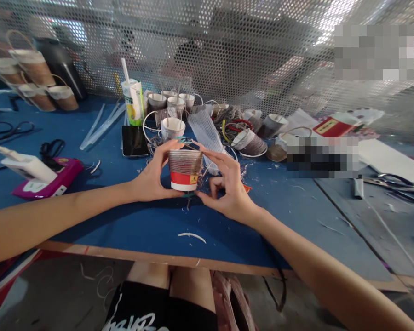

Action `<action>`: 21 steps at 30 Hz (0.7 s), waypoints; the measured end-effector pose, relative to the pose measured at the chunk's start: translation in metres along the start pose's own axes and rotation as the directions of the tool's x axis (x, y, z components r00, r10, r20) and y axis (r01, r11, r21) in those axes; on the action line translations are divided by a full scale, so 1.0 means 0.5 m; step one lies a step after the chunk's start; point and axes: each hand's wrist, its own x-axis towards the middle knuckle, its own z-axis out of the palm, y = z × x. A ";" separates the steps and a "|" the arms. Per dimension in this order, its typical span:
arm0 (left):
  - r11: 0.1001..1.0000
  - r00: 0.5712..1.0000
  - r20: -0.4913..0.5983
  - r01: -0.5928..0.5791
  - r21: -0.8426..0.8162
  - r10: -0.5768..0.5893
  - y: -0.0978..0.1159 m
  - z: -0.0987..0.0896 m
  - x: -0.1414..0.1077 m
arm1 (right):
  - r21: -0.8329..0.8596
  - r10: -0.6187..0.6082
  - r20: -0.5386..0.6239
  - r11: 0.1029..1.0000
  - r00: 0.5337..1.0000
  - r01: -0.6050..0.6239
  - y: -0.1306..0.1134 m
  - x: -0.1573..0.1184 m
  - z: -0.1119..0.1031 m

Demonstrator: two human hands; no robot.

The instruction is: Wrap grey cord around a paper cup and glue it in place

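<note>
Between my two hands, above the front of the blue table, is a paper cup [183, 177] with a red band and a white lower rim. Grey-brown cord is wound in rows around its upper part. My left hand [153, 172] grips the cup from the left, fingers at the top and thumb at the bottom. From the right, my right hand [231, 186] holds it the same way, its index finger at the top edge and thumb near the base. A loose cord end hangs below the cup. Behind it stands a white-rimmed cord-wrapped cup [173, 128].
A phone [135, 140], a drink carton with straw [132, 103] and a tangle of cord [235, 120] lie behind my hands. At left are a purple power strip [64, 172] and several handled cups [34, 69]. Scissors [393, 180] rest at right. Perforated metal [200, 46] stands at the back.
</note>
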 end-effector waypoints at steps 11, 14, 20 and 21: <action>0.988 0.981 -0.150 0.137 0.074 -0.125 0.001 0.000 0.000 | 0.077 -0.068 0.078 0.995 0.995 0.062 -0.024 -0.009 -0.008; 0.994 0.985 -0.139 0.104 0.039 -0.098 0.004 0.003 0.002 | 0.127 0.014 0.061 0.992 0.998 -0.022 -0.026 -0.009 -0.007; 0.993 0.982 -0.167 0.097 0.073 -0.084 -0.005 0.001 -0.001 | 0.164 0.044 -0.093 0.986 0.995 -0.028 -0.027 -0.010 -0.019; 0.989 0.982 -0.164 0.111 0.102 -0.093 -0.007 -0.001 -0.001 | 0.126 0.036 -0.158 0.992 0.987 -0.016 -0.027 -0.007 -0.028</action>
